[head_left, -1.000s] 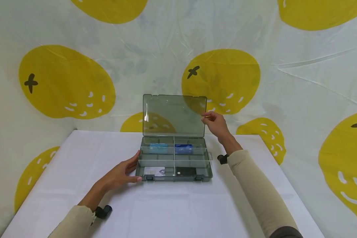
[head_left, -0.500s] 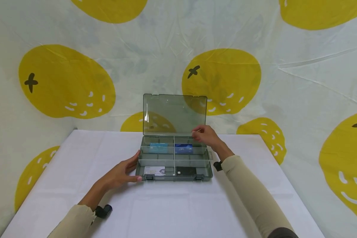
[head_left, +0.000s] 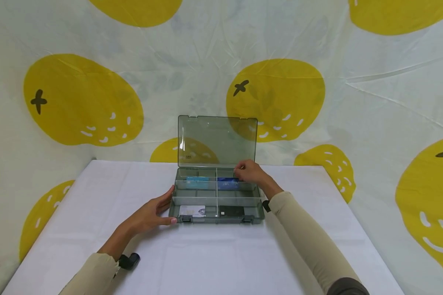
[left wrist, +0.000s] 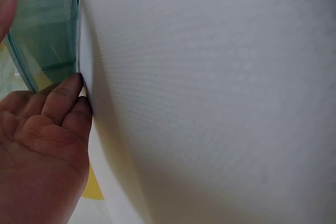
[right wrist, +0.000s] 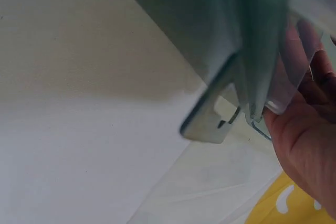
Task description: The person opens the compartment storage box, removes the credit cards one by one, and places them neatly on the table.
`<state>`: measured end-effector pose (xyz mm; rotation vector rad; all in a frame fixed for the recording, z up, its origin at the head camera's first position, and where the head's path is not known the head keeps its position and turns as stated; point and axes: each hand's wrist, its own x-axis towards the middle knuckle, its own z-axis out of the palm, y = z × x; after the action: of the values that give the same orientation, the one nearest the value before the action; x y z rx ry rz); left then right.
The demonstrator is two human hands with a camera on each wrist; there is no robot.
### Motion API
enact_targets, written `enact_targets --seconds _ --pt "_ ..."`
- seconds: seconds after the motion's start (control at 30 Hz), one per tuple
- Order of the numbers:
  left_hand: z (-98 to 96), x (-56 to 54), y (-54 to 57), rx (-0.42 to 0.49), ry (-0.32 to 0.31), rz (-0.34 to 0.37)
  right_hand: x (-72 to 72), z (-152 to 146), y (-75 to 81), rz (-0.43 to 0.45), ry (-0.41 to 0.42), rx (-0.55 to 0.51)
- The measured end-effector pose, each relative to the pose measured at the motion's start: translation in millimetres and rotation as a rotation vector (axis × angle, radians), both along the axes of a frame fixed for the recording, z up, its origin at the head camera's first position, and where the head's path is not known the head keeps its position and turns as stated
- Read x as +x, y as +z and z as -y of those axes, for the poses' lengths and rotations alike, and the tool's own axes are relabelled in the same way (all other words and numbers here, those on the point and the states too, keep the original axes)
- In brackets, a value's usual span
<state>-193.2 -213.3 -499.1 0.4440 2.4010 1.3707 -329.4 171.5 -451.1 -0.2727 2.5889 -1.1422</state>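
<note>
A smoky clear compartment box [head_left: 217, 220] stands on the table, its hinged lid [head_left: 217, 141] raised. A light blue card [head_left: 197, 182] lies in the back left compartment, a dark blue card [head_left: 227, 184] in the back right. White [head_left: 192, 211] and black [head_left: 231, 211] cards occupy the front compartments. My left hand [head_left: 153, 213] holds the box's left side, thumb at the front corner; its fingers [left wrist: 63, 98] touch the wall. My right hand [head_left: 252, 171] reaches over the back right compartment, fingers bent, tips by the dark blue card. I cannot tell whether they pinch it.
A white cloth covers the table [head_left: 214, 262]. Behind it hangs a pale curtain [head_left: 192, 73] with large yellow fruit prints. Clear dividers [head_left: 195, 198] split the box, and a hanging tab [right wrist: 212, 114] sticks out from its right side.
My right hand has moved down and left from the lid's right edge to the back right compartment. The left hand keeps its place, and the lid stays raised.
</note>
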Motion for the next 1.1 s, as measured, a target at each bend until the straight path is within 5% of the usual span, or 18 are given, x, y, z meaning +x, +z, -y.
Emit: enact_targets --seconds 0.37,1.1 --pt "0.9 -0.9 -1.3 -0.003 -0.005 -0.002 -2.8 -4 3.2 0.223 -0.007 -0.169" --pt "0.4 -0.8 -0.9 -0.002 -0.011 -0.02 -4.0 12 6.5 0.301 -0.054 -0.222"
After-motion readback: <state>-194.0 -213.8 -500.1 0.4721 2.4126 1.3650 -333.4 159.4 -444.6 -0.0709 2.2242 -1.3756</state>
